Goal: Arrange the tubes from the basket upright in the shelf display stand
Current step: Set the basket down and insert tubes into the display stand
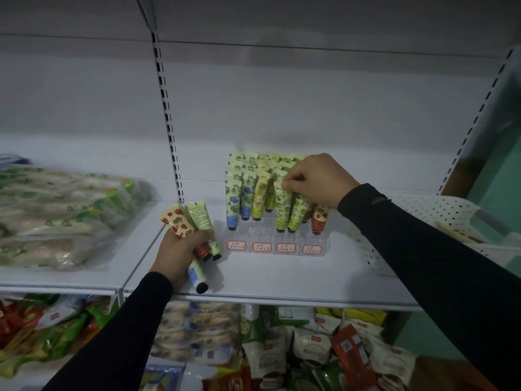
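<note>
A: Why is the left hand (176,253) parked on the shelf (282,280)?

B: It serves as a magazine; its fingers curl round a bunch of spare tubes (194,221), strawberry, green and blue prints, kept near the clear display stand (275,244).

A: And the right hand (315,180)?

B: It pinches the crimped top of a green tube (282,210), cap down, likely seating it in its slot; the white perforated basket (375,249) sits just beside the stand.
</note>
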`<action>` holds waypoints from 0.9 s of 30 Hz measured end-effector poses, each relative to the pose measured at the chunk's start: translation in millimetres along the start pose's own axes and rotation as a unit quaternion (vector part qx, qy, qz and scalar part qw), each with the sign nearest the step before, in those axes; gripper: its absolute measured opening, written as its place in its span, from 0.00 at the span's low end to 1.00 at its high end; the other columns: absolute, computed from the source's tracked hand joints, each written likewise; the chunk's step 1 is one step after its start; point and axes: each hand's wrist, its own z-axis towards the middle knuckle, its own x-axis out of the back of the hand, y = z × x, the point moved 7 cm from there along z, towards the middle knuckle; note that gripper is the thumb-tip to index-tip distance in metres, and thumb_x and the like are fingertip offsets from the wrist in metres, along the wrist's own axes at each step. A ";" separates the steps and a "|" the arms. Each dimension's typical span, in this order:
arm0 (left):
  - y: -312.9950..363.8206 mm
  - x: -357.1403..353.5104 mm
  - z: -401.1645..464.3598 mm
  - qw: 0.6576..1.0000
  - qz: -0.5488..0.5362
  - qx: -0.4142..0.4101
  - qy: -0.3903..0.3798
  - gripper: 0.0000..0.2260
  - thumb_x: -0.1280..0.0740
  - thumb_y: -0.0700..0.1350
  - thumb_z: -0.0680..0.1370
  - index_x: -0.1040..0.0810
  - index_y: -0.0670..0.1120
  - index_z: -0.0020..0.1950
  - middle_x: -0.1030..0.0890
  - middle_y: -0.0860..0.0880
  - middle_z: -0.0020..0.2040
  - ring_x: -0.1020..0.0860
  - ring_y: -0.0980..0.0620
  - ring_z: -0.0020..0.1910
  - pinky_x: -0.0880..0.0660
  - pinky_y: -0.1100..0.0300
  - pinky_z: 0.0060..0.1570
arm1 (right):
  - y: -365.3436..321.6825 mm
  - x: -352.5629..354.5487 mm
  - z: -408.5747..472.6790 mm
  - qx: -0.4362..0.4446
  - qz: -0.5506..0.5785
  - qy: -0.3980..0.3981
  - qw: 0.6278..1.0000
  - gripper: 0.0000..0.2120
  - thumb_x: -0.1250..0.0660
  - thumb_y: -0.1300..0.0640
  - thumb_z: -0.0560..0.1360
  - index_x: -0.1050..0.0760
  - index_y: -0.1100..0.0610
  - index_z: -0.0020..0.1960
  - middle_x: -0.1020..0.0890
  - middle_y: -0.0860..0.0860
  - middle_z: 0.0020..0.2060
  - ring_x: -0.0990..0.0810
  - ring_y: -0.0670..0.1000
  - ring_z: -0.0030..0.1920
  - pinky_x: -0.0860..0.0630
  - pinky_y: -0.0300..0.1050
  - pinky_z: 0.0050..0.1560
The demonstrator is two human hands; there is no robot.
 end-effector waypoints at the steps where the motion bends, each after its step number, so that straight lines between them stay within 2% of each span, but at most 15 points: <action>1: 0.2 0.2 0.4 1.000 0.000 -0.001 0.000 0.06 0.32 0.31 0.75 0.22 0.41 0.47 0.17 0.46 0.36 0.18 0.50 0.31 0.23 0.59 0.27 | 0.0 -0.4 0.5 -0.002 0.003 0.003 1.000 0.10 0.32 0.53 0.78 0.15 0.57 0.48 0.15 0.47 0.48 0.21 0.44 0.41 0.28 0.37 0.42; 7: -2.2 1.8 2.5 1.000 0.006 0.001 0.001 0.06 0.32 0.32 0.75 0.21 0.42 0.48 0.16 0.47 0.36 0.18 0.48 0.33 0.22 0.58 0.29 | 1.2 -1.3 5.3 -0.029 -0.012 -0.005 0.999 0.10 0.32 0.52 0.78 0.15 0.57 0.47 0.15 0.48 0.44 0.19 0.48 0.43 0.22 0.45 0.48; 10: -2.9 2.8 3.6 1.000 0.009 -0.001 -0.001 0.07 0.32 0.32 0.75 0.21 0.42 0.49 0.16 0.47 0.38 0.17 0.48 0.35 0.22 0.57 0.30 | 2.0 -0.3 5.4 -0.032 -0.024 -0.004 0.999 0.11 0.33 0.53 0.78 0.16 0.58 0.45 0.15 0.48 0.44 0.19 0.48 0.43 0.24 0.43 0.46; 14: -3.7 3.1 5.4 1.000 0.005 -0.002 -0.002 0.07 0.32 0.32 0.75 0.20 0.43 0.48 0.16 0.47 0.38 0.17 0.49 0.35 0.22 0.57 0.31 | 3.4 -0.6 5.1 -0.037 -0.053 0.015 0.998 0.14 0.35 0.54 0.78 0.17 0.63 0.43 0.16 0.57 0.41 0.19 0.54 0.42 0.24 0.45 0.44; 22: -5.4 2.8 5.8 1.000 -0.003 0.003 -0.005 0.07 0.32 0.31 0.75 0.21 0.42 0.48 0.16 0.46 0.38 0.17 0.47 0.35 0.21 0.55 0.32 | 3.1 -1.5 3.7 -0.030 -0.068 0.024 0.997 0.16 0.34 0.52 0.78 0.18 0.63 0.40 0.16 0.56 0.38 0.19 0.54 0.39 0.25 0.44 0.42; 27: -4.0 1.4 4.0 1.000 -0.005 0.001 -0.002 0.07 0.32 0.31 0.75 0.21 0.43 0.47 0.16 0.48 0.36 0.18 0.49 0.33 0.22 0.57 0.30 | 3.1 -0.8 6.4 -0.038 -0.082 0.029 0.996 0.17 0.34 0.53 0.78 0.19 0.64 0.39 0.17 0.58 0.36 0.20 0.55 0.38 0.30 0.42 0.37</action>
